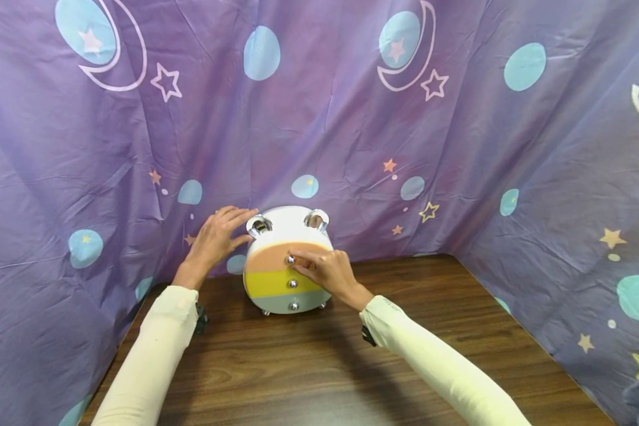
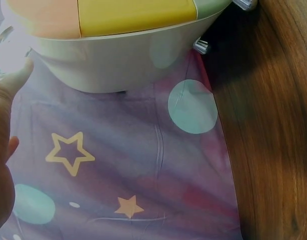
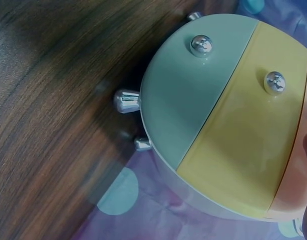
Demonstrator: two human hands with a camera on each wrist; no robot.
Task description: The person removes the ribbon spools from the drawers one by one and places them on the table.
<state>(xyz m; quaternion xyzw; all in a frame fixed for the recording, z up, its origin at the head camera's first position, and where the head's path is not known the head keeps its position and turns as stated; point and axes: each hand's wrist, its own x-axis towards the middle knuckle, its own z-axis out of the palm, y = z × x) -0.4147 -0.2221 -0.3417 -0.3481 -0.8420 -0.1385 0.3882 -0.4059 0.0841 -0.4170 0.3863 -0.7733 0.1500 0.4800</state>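
Purple fabric printed with teal discs, moons and stars (image 1: 351, 106) is being hung as a backdrop behind and to both sides of the work area, and its lower edge is seen lying on the surface in the left wrist view. Dark brown wood-grain tabletop (image 1: 309, 367) is being used as the working surface.

Round white plastic drawer cabinet with three front drawers in orange, yellow and pale green (image 1: 287, 260) is being kept upright at the far edge of the tabletop, close against the fabric. It is being carried on short chrome feet (image 3: 126, 101), and two chrome ring fittings are seen on its top. Each drawer is fitted with a small round chrome knob; the green drawer's knob (image 3: 201, 45) and the yellow drawer's knob (image 3: 274, 82) are being shown clearly in the right wrist view.

Left hand (image 1: 215, 239) is being held beside the upper left of the cabinet, fingers extended and loosely spread, fingertips touching or just reaching the casing near the left ring; nothing is being gripped.

Right hand (image 1: 327, 271) is being held against the orange top drawer (image 1: 277, 255), with thumb and forefinger pinching its chrome knob (image 1: 290, 259).
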